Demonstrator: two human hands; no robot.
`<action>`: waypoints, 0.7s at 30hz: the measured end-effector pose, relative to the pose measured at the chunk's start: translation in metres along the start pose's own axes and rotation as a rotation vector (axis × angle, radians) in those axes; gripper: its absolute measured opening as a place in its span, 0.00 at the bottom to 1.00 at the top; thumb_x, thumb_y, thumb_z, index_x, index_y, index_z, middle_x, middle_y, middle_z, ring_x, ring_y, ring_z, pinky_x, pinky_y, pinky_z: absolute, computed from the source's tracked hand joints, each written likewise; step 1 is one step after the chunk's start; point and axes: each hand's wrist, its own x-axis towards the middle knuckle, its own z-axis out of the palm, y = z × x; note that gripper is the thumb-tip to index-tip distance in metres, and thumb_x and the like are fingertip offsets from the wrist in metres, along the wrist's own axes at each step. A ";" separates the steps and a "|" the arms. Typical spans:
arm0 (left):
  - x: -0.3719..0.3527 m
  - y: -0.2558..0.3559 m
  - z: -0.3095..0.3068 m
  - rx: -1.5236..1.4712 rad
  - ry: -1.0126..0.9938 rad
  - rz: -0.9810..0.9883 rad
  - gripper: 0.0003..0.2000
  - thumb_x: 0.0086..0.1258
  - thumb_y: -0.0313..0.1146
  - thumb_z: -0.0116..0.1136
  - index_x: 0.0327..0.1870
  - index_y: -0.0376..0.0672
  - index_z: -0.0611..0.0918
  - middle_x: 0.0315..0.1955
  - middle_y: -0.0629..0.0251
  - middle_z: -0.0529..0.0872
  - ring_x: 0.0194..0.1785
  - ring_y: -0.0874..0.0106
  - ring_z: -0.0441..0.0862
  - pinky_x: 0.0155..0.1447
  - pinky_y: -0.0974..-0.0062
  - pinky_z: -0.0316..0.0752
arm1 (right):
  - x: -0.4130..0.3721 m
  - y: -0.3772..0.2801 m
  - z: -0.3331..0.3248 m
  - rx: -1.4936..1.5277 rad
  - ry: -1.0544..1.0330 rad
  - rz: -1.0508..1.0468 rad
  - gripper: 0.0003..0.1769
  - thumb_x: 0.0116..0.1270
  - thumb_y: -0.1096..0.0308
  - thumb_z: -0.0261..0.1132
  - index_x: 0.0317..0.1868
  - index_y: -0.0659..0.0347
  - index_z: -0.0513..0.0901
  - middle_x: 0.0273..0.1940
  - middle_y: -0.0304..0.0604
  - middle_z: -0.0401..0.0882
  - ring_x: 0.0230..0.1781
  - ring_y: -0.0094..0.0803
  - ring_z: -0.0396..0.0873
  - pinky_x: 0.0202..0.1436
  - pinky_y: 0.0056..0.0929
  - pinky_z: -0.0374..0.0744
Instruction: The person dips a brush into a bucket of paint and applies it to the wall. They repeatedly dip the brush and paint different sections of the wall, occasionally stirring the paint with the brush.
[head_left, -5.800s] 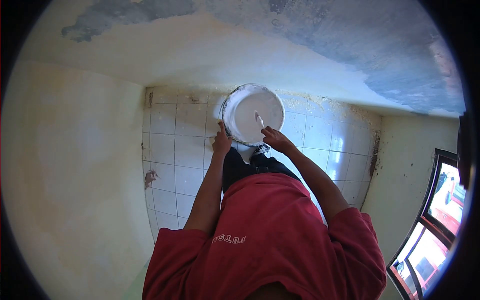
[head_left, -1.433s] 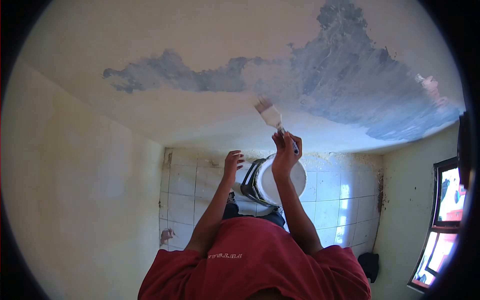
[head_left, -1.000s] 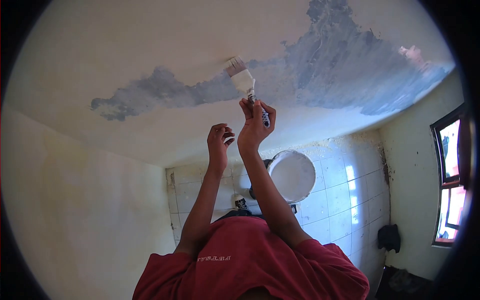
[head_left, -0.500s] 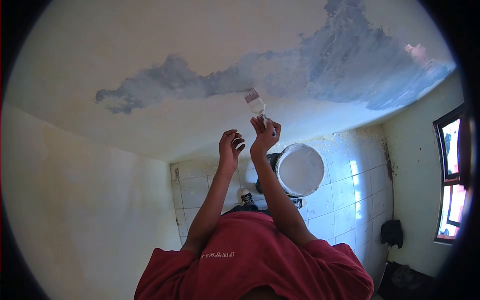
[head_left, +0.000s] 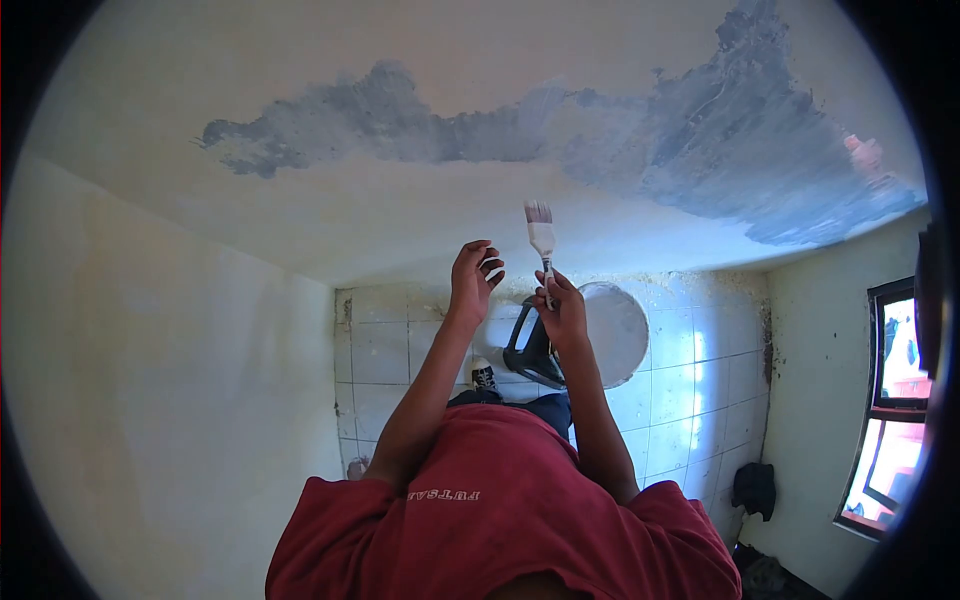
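My right hand (head_left: 563, 308) grips the handle of a paintbrush (head_left: 541, 238), bristles pointing up and smeared with white. The bristles are just below the grey patch (head_left: 480, 135) on the cream wall (head_left: 400, 215). To the left, my left hand (head_left: 475, 280) hangs in the air with loosely bent fingers apart, holding nothing. Beyond my right hand and partly behind it is a round bucket (head_left: 622, 335) with pale white contents.
A dark plastic stool (head_left: 522, 345) stands beside the bucket, close to my shoe (head_left: 484, 377). White tiles (head_left: 672, 385) cover the floor. To the right are a framed window (head_left: 893, 400) and a black cloth-like thing (head_left: 754, 490) by the side wall.
My right hand has drawn the paintbrush down from the grey patch's lower edge, toward me, and turned it more upright. The view has shifted, showing more of the stool.
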 end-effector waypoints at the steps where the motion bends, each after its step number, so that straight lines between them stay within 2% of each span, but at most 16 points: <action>1: 0.002 -0.001 0.001 -0.004 0.001 -0.002 0.10 0.68 0.36 0.56 0.48 0.48 0.77 0.37 0.69 0.78 0.41 0.73 0.77 0.46 0.69 0.74 | -0.001 -0.002 0.001 -0.059 -0.038 0.014 0.16 0.72 0.75 0.54 0.58 0.71 0.70 0.44 0.45 0.76 0.30 0.24 0.71 0.37 0.21 0.75; 3: 0.004 -0.002 0.005 -0.009 0.004 0.008 0.10 0.68 0.36 0.57 0.48 0.48 0.77 0.37 0.69 0.78 0.42 0.73 0.77 0.47 0.69 0.74 | 0.001 -0.008 0.007 -0.110 -0.062 0.053 0.12 0.71 0.73 0.54 0.54 0.63 0.70 0.36 0.41 0.71 0.26 0.22 0.66 0.29 0.22 0.68; 6: 0.007 -0.005 0.012 -0.015 0.009 0.036 0.10 0.68 0.36 0.57 0.48 0.48 0.77 0.37 0.69 0.78 0.42 0.73 0.77 0.47 0.69 0.74 | 0.006 -0.021 0.017 -0.221 -0.063 0.072 0.10 0.68 0.73 0.54 0.48 0.59 0.67 0.35 0.41 0.71 0.22 0.22 0.65 0.23 0.22 0.66; 7: 0.007 -0.006 0.014 -0.017 0.009 0.038 0.10 0.68 0.36 0.57 0.48 0.48 0.77 0.37 0.69 0.78 0.42 0.73 0.77 0.47 0.69 0.74 | 0.012 -0.022 0.021 -0.249 -0.030 0.046 0.08 0.68 0.71 0.52 0.46 0.58 0.66 0.30 0.40 0.69 0.18 0.21 0.62 0.18 0.22 0.62; 10: 0.007 -0.011 0.023 -0.027 0.026 0.075 0.08 0.70 0.36 0.54 0.47 0.48 0.77 0.37 0.69 0.79 0.41 0.74 0.78 0.47 0.71 0.74 | 0.018 -0.037 0.038 -0.293 -0.082 -0.042 0.08 0.68 0.71 0.52 0.46 0.57 0.65 0.28 0.39 0.67 0.16 0.21 0.60 0.17 0.22 0.61; 12: 0.005 -0.014 0.029 -0.059 0.032 0.097 0.10 0.68 0.36 0.56 0.48 0.47 0.77 0.38 0.70 0.78 0.43 0.73 0.76 0.49 0.68 0.74 | 0.023 -0.045 0.052 -0.305 -0.087 -0.051 0.07 0.70 0.69 0.52 0.46 0.57 0.64 0.27 0.38 0.66 0.15 0.22 0.61 0.17 0.24 0.61; 15: 0.002 -0.019 0.040 -0.078 0.050 0.129 0.10 0.68 0.36 0.57 0.47 0.48 0.77 0.38 0.70 0.78 0.43 0.73 0.76 0.50 0.67 0.72 | 0.026 -0.060 0.073 -0.301 -0.105 -0.188 0.09 0.75 0.65 0.50 0.47 0.60 0.62 0.26 0.40 0.65 0.13 0.28 0.64 0.14 0.30 0.64; 21: -0.003 -0.031 0.060 -0.107 0.078 0.152 0.10 0.68 0.37 0.55 0.47 0.48 0.77 0.38 0.70 0.78 0.43 0.73 0.75 0.50 0.68 0.70 | -0.001 -0.118 0.129 -0.319 -0.205 -0.292 0.08 0.75 0.66 0.49 0.46 0.62 0.62 0.26 0.40 0.66 0.12 0.26 0.63 0.14 0.29 0.63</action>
